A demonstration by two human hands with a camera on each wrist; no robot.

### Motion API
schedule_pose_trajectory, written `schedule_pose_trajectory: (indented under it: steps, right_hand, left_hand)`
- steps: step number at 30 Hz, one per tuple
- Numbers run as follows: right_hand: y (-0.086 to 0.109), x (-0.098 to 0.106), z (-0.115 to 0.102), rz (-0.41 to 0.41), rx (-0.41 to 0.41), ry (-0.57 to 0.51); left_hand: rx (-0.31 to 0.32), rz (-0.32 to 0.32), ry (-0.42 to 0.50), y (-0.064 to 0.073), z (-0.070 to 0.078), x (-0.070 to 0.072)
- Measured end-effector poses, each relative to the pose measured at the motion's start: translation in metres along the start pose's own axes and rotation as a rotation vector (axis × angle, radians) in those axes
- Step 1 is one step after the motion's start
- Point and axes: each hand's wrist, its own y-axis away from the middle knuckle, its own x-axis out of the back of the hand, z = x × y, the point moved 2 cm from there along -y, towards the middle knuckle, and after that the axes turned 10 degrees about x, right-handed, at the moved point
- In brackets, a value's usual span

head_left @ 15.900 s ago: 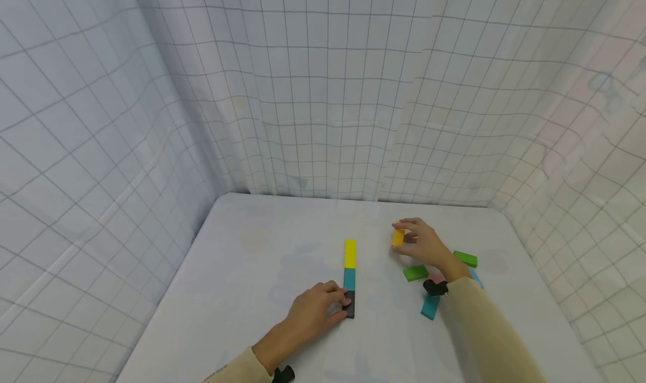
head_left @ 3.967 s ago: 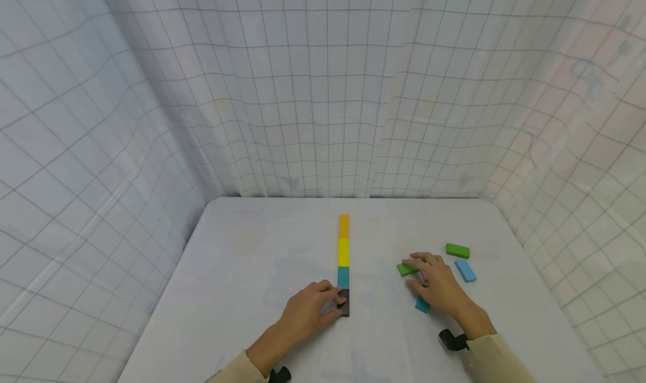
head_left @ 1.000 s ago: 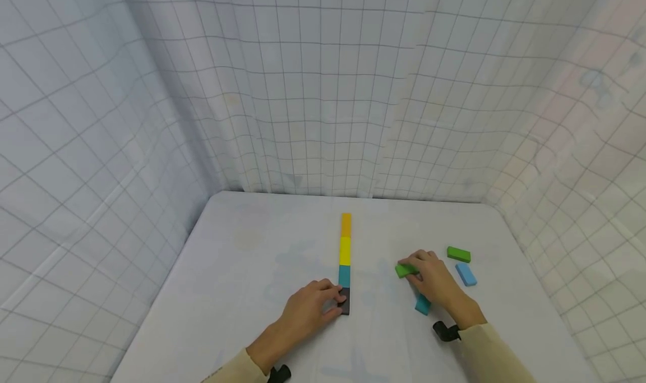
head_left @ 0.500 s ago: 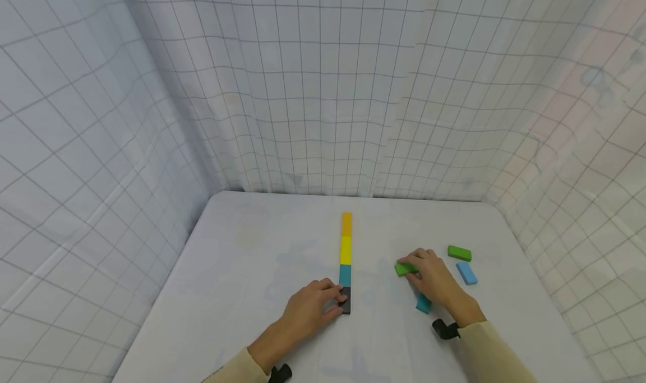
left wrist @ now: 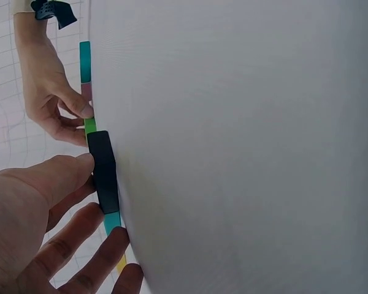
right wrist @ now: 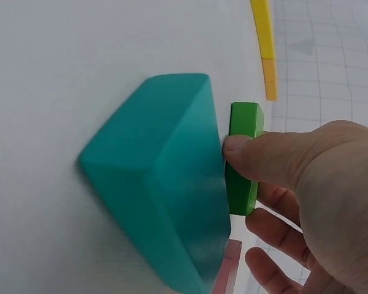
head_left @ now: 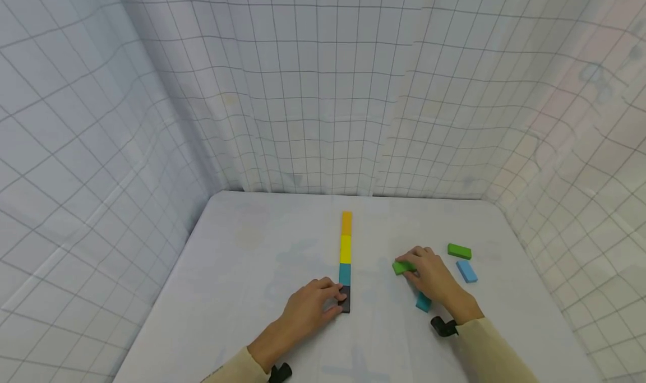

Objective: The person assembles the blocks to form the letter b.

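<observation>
My left hand (head_left: pixel 308 313) holds the black block (left wrist: pixel 104 171) between thumb and fingers, at the near end of a straight row. Beyond it in that row lie a teal block (head_left: pixel 345 273), a yellow block (head_left: pixel 345 249) and an orange block (head_left: pixel 346 224), end to end. To the right of the row, my right hand (head_left: pixel 434 276) pinches a green block (right wrist: pixel 238 190) between thumb and fingers, low over the table. A loose teal block (right wrist: pixel 165 165) sits just below this hand. Beside it a pink block (right wrist: pixel 226 269) shows in part, hidden by the hand in the head view.
Another green block (head_left: pixel 459 251) and a light blue block (head_left: pixel 466 271) lie right of my right hand. The white-covered table (head_left: pixel 242 293) is enclosed by gridded white curtains (head_left: pixel 313 91) at the back and both sides.
The orange block, earlier in my right hand, now lies at the row's far end. My right hand has since gripped the green block and shifted it slightly left. My left hand stays on the black block.
</observation>
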Motion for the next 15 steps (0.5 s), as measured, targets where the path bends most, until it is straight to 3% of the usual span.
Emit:
schedule_pose_trajectory:
  steps: [15]
  right_hand:
    - [0.0027,-0.0001,-0.0002,0.028,0.003,-0.007]
  left_hand:
    - [0.002,-0.003,-0.011,-0.0001,0.0005,-0.0009]
